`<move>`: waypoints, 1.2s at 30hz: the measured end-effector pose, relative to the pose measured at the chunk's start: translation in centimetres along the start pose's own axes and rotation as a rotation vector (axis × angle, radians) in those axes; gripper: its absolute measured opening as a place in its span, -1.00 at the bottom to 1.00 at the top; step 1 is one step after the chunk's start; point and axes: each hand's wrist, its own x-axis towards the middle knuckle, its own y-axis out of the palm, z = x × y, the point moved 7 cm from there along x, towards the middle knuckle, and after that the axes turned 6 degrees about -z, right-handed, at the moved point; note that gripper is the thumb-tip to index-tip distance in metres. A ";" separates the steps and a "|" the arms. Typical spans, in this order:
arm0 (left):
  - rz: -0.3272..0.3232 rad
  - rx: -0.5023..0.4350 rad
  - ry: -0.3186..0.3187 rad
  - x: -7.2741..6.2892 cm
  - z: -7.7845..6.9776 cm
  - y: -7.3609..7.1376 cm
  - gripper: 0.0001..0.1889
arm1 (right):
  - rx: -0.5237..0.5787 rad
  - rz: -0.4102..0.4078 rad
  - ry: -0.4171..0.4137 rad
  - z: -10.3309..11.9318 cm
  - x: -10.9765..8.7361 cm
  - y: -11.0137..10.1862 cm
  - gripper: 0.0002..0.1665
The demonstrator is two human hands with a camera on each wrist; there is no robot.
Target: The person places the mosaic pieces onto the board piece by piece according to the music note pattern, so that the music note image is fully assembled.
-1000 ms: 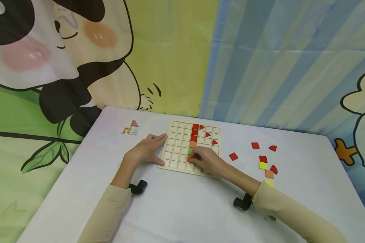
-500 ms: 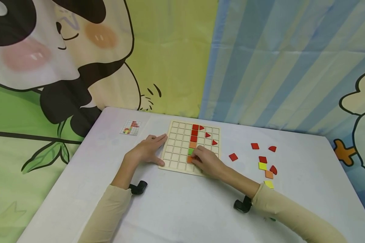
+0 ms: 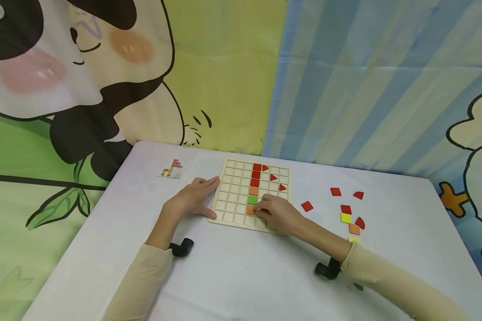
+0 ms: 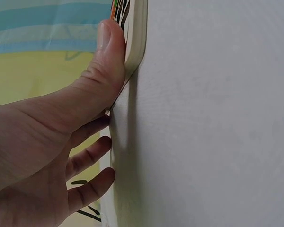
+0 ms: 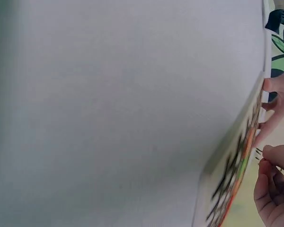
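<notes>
A wooden grid board [image 3: 229, 196] lies on the table. In one column it bears red squares [image 3: 255, 174], an orange square [image 3: 253, 191], a green square [image 3: 252, 200] and another orange square [image 3: 250, 210]; several red triangles [image 3: 273, 177] lie to the right. My left hand [image 3: 190, 198] rests along the board's left side, thumb [image 4: 111, 52] at its near corner, fingers spread. My right hand [image 3: 279, 214] is at the lower orange square's right edge. In the right wrist view its thumb and index finger [image 5: 265, 170] meet, fingers curled, with no tile visible between them.
A small pattern card [image 3: 172, 168] lies left of the board. On the right are loose red squares [image 3: 307, 206], red quarter-rounds [image 3: 359, 195], yellow squares [image 3: 346, 218] and an orange square [image 3: 354, 229]. A green piece [image 3: 358, 286] is partly hidden beside the right sleeve.
My right hand has shifted slightly to the right, and more of the lower orange square shows. The left hand has stayed against the board.
</notes>
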 end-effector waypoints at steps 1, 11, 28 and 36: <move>0.001 -0.001 0.000 0.0 0.0 0.0 0.21 | -0.003 -0.005 0.000 0.0 -0.4 -0.5 -0.84; -0.008 -0.030 0.008 -0.2 -0.1 -0.2 0.20 | -0.109 -0.002 0.135 -5.3 -6.4 -5.2 -0.70; -0.004 -0.033 0.013 -0.1 0.1 0.2 0.21 | -0.210 -0.079 0.437 -19.7 -13.0 -12.7 -0.62; -0.006 -0.036 0.017 -0.1 -0.1 0.0 0.20 | -0.219 -0.017 0.432 -21.6 -12.5 -12.3 -0.56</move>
